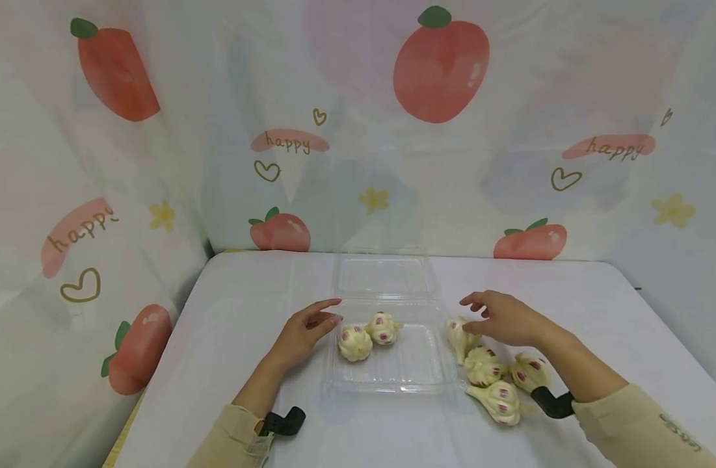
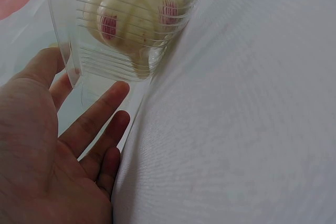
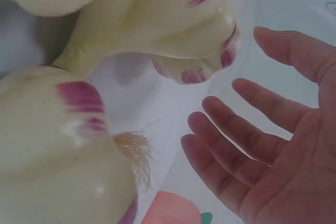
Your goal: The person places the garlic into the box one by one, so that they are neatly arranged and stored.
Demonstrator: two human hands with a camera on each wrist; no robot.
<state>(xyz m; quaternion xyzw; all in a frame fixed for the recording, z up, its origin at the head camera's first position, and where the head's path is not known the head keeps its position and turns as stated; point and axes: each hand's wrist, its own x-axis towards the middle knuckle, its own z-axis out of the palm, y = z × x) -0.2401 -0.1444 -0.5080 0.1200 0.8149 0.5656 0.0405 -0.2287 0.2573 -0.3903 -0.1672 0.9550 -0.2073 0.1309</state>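
Note:
A clear plastic clamshell box [image 1: 419,361] lies on the table with its lid [image 1: 382,276] folded back. Inside, toward the left, are two garlic bulbs, one in front [image 1: 355,343] and one behind [image 1: 384,328]. My left hand [image 1: 302,335] is at the box's left side, fingers loosely spread; in the left wrist view its thumb and fingers are around the box edge [image 2: 63,30], and whether they touch it I cannot tell. Beside the right side, my right hand [image 1: 506,318] hovers near a garlic bulb [image 1: 458,338], fingers apart and holding nothing.
To the right of the box lie more garlic bulbs, including one by the front [image 1: 501,403], one in the middle [image 1: 483,365] and one near the right wrist [image 1: 530,372]. A white cloth covers the table [image 1: 246,286]. A printed curtain [image 1: 346,188] stands behind it.

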